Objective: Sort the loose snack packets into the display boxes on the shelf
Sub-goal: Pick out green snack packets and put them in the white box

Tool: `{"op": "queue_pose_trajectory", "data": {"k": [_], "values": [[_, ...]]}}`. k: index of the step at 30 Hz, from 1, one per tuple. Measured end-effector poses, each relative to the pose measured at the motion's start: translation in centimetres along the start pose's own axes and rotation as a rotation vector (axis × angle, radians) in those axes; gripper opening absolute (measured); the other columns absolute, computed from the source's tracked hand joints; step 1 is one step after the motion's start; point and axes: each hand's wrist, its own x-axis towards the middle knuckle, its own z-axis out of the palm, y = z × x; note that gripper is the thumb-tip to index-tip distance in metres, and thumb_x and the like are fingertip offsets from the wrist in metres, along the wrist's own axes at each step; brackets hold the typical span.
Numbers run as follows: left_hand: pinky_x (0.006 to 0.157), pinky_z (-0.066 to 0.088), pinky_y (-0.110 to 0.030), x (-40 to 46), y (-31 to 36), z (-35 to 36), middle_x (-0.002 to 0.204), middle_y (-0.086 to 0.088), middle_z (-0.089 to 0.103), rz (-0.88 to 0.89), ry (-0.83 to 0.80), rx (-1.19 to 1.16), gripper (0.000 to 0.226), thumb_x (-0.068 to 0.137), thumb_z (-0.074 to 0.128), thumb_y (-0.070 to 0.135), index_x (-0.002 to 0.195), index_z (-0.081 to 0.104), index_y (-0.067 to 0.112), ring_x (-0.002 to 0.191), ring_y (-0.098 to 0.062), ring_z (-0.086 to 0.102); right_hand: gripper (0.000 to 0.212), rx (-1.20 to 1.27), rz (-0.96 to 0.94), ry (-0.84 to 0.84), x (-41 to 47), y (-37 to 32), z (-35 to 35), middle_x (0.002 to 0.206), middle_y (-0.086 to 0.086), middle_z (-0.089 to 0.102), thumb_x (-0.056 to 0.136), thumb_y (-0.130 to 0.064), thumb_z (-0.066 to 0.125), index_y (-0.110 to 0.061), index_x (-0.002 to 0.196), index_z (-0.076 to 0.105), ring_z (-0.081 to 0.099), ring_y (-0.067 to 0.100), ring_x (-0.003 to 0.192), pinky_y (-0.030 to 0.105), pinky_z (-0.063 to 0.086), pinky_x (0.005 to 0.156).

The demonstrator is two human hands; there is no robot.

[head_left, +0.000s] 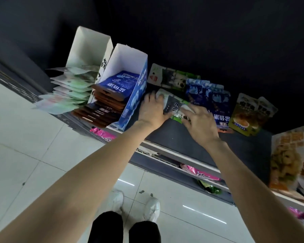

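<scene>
both hands (175, 113) grip glossy flat packet (172, 105) | cardboard box (130, 95) beside

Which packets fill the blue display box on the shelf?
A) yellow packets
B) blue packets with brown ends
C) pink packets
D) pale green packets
B: the blue display box holds a row of blue packets with brown ends; the pale green packets sit in the white box beside it.

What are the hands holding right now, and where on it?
Both hold one green-and-white snack packet: the left hand grips its far end, the right hand its near end.
</scene>
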Motion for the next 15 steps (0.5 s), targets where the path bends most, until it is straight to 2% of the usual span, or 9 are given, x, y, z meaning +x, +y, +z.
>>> {"op": "queue_pose_trajectory", "data": {"k": [3,6,8,10,11,13,15], "values": [[0.105,0.030,-0.038,-0.1,1.0,-0.7,0.138,-0.018,0.034,-0.030,-0.016,-0.038,0.088,0.079,0.065,0.053,0.144,0.025,0.009,0.127,-0.033,0.030,0.052,0.023,0.135,-0.056,-0.3,-0.5,-1.0,0.138,0.012,0.041,0.089,-0.036,0.059,-0.022,0.136,0.041,0.037,0.033,0.121,0.041,0.035,0.100],[0.103,0.029,-0.036,0.3,1.3,-1.1,0.132,-0.018,0.042,-0.092,-0.110,-0.185,0.096,0.072,0.076,0.045,0.143,0.024,0.006,0.123,-0.033,0.038,0.080,0.046,0.211,-0.116,0.5,-0.7,-1.9,0.127,0.015,0.047,0.077,-0.041,0.073,-0.016,0.140,0.030,0.039,0.033,0.117,0.037,0.033,0.098],[0.092,0.037,-0.031,0.3,1.0,-1.3,0.123,-0.011,0.055,-0.123,-0.106,-0.315,0.077,0.070,0.079,0.038,0.129,0.041,0.008,0.112,-0.027,0.050,0.086,0.061,0.234,-0.131,0.5,-0.7,-2.4,0.124,0.013,0.047,0.071,-0.044,0.077,-0.014,0.138,0.032,0.039,0.030,0.116,0.035,0.032,0.097],[0.078,0.044,-0.028,-0.6,0.8,-2.0,0.108,-0.006,0.064,-0.137,-0.042,-0.553,0.045,0.075,0.076,0.025,0.110,0.053,0.009,0.094,-0.021,0.058,0.070,0.150,0.226,-0.086,-0.4,-0.6,-2.9,0.117,0.010,0.051,0.074,-0.039,0.076,-0.014,0.129,0.042,0.045,0.027,0.110,0.034,0.037,0.091],[0.076,0.047,-0.031,-1.3,0.8,-2.7,0.102,-0.006,0.066,-0.125,-0.008,-0.666,0.034,0.077,0.074,0.020,0.103,0.056,0.008,0.089,-0.021,0.060,0.057,0.246,0.230,-0.047,-1.1,-0.5,-3.3,0.112,0.009,0.054,0.078,-0.035,0.074,-0.013,0.122,0.047,0.050,0.025,0.105,0.033,0.040,0.086],[0.072,0.050,-0.034,-3.4,0.7,-4.6,0.092,-0.003,0.067,-0.053,0.044,-0.812,0.020,0.079,0.072,0.016,0.093,0.060,0.007,0.081,-0.019,0.061,0.032,0.461,0.226,0.023,-2.9,-0.7,-4.8,0.099,0.005,0.060,0.083,-0.028,0.070,-0.010,0.106,0.056,0.057,0.020,0.093,0.030,0.045,0.079],[0.067,0.048,-0.032,-5.9,0.7,-7.2,0.087,0.002,0.067,0.052,0.080,-0.832,0.015,0.080,0.072,0.015,0.091,0.063,0.011,0.076,-0.015,0.061,0.018,0.591,0.179,0.088,-4.7,-1.5,-6.9,0.086,-0.002,0.061,0.084,-0.024,0.069,-0.011,0.090,0.059,0.058,0.013,0.081,0.019,0.047,0.074]]}}
